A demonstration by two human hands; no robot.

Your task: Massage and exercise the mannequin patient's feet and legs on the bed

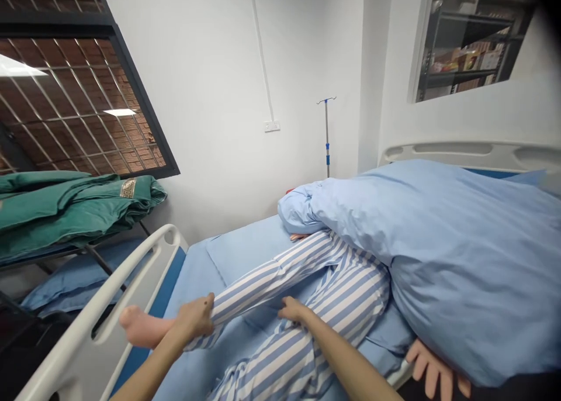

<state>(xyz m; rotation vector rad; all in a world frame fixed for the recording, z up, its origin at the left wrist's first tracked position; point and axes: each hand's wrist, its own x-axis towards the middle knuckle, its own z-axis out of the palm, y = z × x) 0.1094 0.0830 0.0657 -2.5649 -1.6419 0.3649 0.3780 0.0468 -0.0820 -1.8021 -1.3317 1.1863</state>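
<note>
A care manikin lies on the bed in blue-and-white striped trousers (346,296). Its bare foot (142,326) points toward the bed's foot end. My left hand (197,316) is closed around that leg's lower end, at the trouser cuff just above the ankle. Over the nearer, bent leg, my right hand (293,310) has its fingers curled against the striped cloth on the inner side near the knee. A light blue quilt (464,231) covers the manikin's upper body. One manikin hand (436,369) sticks out from under the quilt at the near bed edge.
The pale footboard (109,307) stands at the left and a headboard (464,152) at the far right. Folded green bedding (79,208) lies on a rack beyond the footboard. An IV pole (326,138) stands by the wall. Light blue sheet (197,272) shows around the legs.
</note>
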